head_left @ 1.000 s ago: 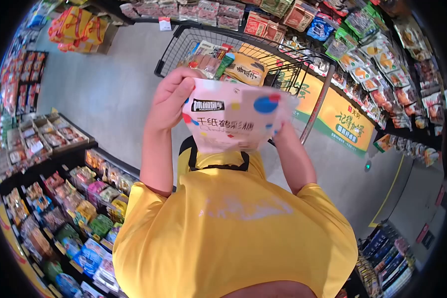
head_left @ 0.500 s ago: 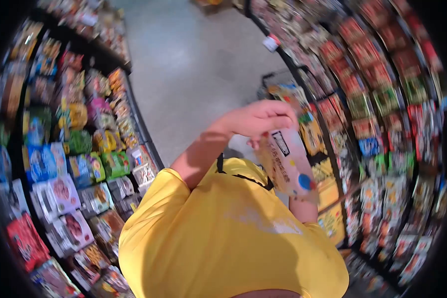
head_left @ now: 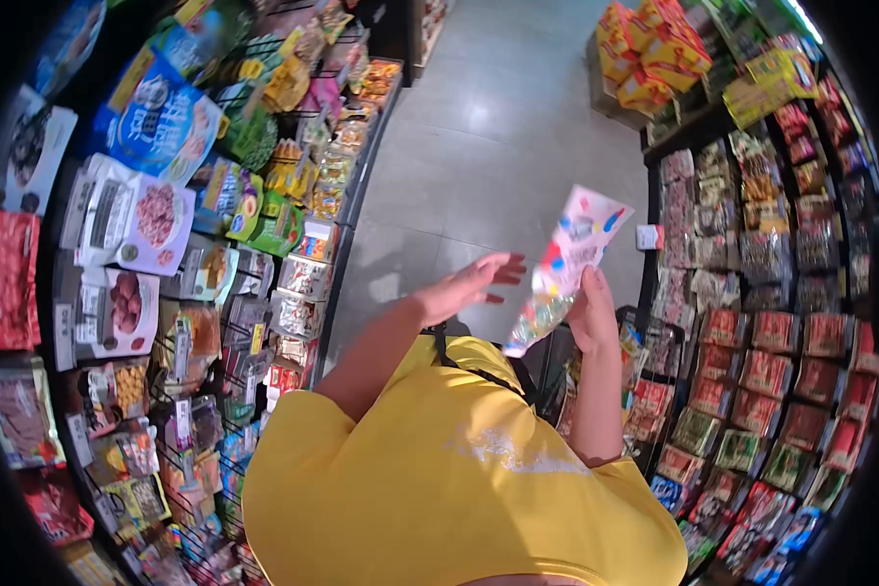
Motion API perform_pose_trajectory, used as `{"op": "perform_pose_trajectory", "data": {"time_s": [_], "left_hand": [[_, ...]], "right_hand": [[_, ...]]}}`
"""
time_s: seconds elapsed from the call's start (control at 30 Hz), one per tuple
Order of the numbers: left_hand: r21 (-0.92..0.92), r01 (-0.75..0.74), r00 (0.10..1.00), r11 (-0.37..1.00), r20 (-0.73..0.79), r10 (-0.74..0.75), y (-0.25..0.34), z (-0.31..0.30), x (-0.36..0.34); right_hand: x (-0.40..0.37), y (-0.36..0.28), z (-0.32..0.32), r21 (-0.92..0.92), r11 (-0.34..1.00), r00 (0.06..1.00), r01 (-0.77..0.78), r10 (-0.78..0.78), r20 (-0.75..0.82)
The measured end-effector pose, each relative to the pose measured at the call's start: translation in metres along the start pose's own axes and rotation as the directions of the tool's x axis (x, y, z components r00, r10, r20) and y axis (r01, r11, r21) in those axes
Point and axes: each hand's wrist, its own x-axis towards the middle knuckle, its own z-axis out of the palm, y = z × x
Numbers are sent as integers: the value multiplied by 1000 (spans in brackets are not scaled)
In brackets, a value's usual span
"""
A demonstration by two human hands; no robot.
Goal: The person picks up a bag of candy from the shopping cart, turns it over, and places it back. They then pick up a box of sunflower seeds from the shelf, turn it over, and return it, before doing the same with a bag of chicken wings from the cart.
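My right hand (head_left: pixel 593 314) grips a pink candy bag (head_left: pixel 584 234) by its right edge, thumb on the front. The bag is tilted, printed with red, blue and yellow spots, and has a clear lower part with colourful contents. My left hand (head_left: pixel 474 283) is apart from the bag, to its left, with fingers stretched out and nothing in them. Behind my right forearm, a dark wire basket or cart (head_left: pixel 662 347) is partly visible with packets in it.
Shelves of snack bags (head_left: pixel 156 210) line my left side. To my right stand shelves of packaged snacks (head_left: pixel 772 337). Yellow and red packs (head_left: pixel 649 49) are stacked ahead on the right. A grey tiled floor (head_left: pixel 459 146) runs between the shelves.
My left hand has let go of the bag's top and moved left and down. My right hand now holds the bag higher, and it shows a different side. The view has turned.
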Motion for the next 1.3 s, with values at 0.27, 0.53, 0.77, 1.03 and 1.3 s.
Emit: {"op": "perform_pose_trajectory", "data": {"time_s": [0.27, 0.53, 0.77, 1.03, 1.3], "left_hand": [[50, 86, 839, 995, -543, -45, 0, -2, -39], [-6, -221, 597, 975, -791, 130, 0, 6, -6], [115, -366, 535, 924, -786, 310, 20, 25, 78], [101, -400, 555, 911, -764, 328, 24, 38, 177], [197, -212, 596, 957, -750, 287, 25, 50, 237]], "right_hand": [[40, 6, 47, -170, 980, 977, -107, 135, 166], [109, -23, 5, -338, 936, 897, -97, 229, 378], [170, 33, -334, -915, 380, 785, -137, -522, -335], [89, 99, -516, 68, 918, 686, -390, 339, -644], [133, 30, -368, 116, 797, 674, -592, 569, -470]]}}
